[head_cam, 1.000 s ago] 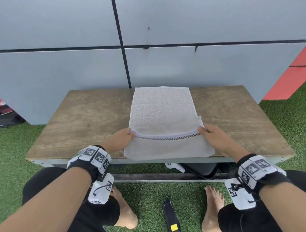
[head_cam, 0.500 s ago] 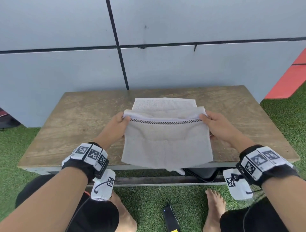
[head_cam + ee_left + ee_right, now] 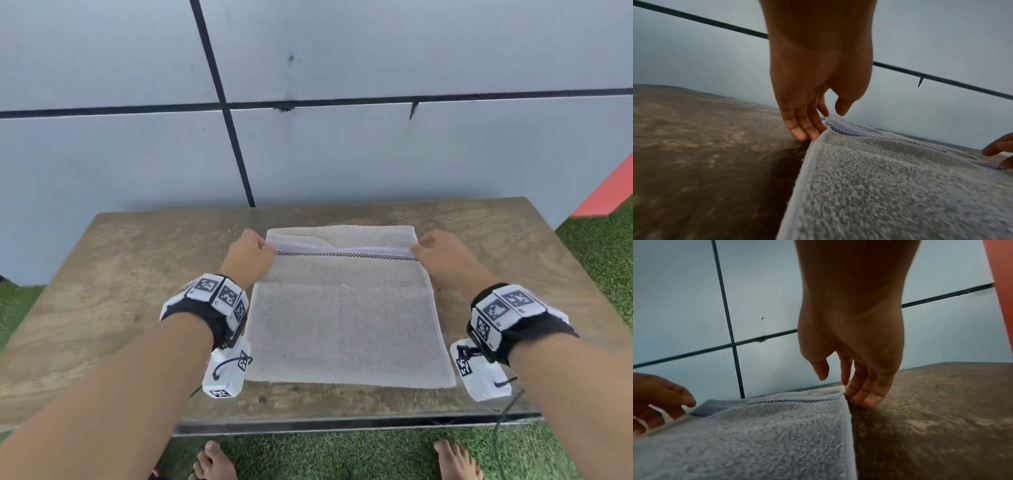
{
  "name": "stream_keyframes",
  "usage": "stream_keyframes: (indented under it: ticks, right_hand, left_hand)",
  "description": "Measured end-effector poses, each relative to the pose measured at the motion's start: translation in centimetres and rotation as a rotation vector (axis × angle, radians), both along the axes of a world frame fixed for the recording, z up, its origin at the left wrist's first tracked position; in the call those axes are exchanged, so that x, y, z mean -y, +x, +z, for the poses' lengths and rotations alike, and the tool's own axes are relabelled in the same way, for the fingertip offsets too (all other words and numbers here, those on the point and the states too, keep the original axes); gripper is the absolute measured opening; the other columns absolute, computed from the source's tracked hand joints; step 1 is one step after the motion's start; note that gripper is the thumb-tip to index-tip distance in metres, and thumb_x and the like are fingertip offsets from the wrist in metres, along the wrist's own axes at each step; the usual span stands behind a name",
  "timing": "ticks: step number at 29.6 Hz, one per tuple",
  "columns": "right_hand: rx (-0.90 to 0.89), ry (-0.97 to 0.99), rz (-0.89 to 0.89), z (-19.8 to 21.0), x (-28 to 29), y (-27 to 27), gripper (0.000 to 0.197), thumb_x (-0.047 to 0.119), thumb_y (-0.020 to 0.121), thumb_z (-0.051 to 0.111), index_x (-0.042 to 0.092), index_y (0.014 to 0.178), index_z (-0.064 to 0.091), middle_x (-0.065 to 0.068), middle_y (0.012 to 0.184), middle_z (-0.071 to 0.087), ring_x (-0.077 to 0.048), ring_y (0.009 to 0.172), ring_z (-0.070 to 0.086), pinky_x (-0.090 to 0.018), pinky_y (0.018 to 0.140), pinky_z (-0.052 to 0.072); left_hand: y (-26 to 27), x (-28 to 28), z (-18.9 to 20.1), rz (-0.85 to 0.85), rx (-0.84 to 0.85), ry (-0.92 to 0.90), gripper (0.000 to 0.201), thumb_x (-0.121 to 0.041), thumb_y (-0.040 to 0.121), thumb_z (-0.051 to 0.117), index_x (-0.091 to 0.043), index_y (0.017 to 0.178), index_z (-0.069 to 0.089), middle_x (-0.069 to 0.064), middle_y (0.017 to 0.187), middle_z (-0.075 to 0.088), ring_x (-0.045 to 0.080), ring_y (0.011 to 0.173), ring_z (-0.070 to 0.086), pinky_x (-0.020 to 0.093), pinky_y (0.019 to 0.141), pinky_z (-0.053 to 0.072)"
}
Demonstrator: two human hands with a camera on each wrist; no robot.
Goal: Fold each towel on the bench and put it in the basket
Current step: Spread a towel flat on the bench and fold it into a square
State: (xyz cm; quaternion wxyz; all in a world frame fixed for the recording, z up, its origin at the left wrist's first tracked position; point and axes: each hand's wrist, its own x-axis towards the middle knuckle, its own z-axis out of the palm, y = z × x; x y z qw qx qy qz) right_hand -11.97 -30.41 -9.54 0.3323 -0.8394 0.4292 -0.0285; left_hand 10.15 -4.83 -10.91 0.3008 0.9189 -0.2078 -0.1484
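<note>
Head view: near half of the grey towel [image 3: 346, 325] now carried over the far half and laid on the wooden bench [image 3: 113, 274], where half a second ago it hung lifted from both hands; checkered border just short of the far edge. First fold judged nearly complete, a further fold and the basket trip yet to come; no basket in view. Left hand [image 3: 249, 255] and right hand [image 3: 442, 255] out at the two far corners, forearms stretched forward, wrists low.

Left wrist view: left fingers [image 3: 801, 128] pointing down beside the corner, tips touching the hem, thumb lifted clear; straight, apart, clamped on nothing.

Right wrist view: right fingers [image 3: 869, 391] likewise straight and down against the corner edge, thumb free of the cloth; relaxed, releasing rather than pinching.
</note>
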Motion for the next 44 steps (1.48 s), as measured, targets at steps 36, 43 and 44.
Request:
stream_keyframes:
  ticks: [36, 43, 44]
  right_hand:
    - [0.189, -0.163, 0.054, -2.2, 2.5, 4.2, 0.016, 0.024, 0.092, 0.067, 0.015, 0.092, 0.054, 0.005, 0.077, 0.053, -0.018, 0.073, 0.050, -0.032, 0.065, 0.037]
    - [0.330, -0.146, -0.007, -1.6, 1.9, 3.6, 0.034, 0.026, 0.097, 0.053, 0.015, 0.070, 0.036, 0.001, 0.061, 0.041, -0.016, 0.055, 0.033, -0.031, 0.054, 0.028]
    - [0.391, -0.120, -0.066, -1.5, 1.8, 3.5, 0.033, 0.024, 0.095, 0.052, 0.016, 0.067, 0.036, 0.003, 0.058, 0.037, -0.014, 0.053, 0.030, -0.030, 0.054, 0.026]
  left_hand:
    - [4.1, 2.8, -0.4, -0.046, 0.033, -0.132, 0.017, -0.030, 0.088, 0.075, -0.013, 0.087, 0.075, -0.002, 0.078, 0.070, 0.007, 0.068, 0.060, 0.019, 0.057, 0.044]
    - [4.1, 3.0, 0.3, -0.002, 0.060, -0.176, 0.028, -0.030, 0.092, 0.066, -0.004, 0.083, 0.073, 0.001, 0.065, 0.063, 0.012, 0.053, 0.051, 0.020, 0.053, 0.040]
    - [4.2, 3.1, 0.3, 0.020, 0.053, -0.181, 0.032, -0.028, 0.091, 0.064, 0.002, 0.081, 0.070, 0.002, 0.062, 0.058, 0.014, 0.051, 0.046, 0.021, 0.052, 0.039]
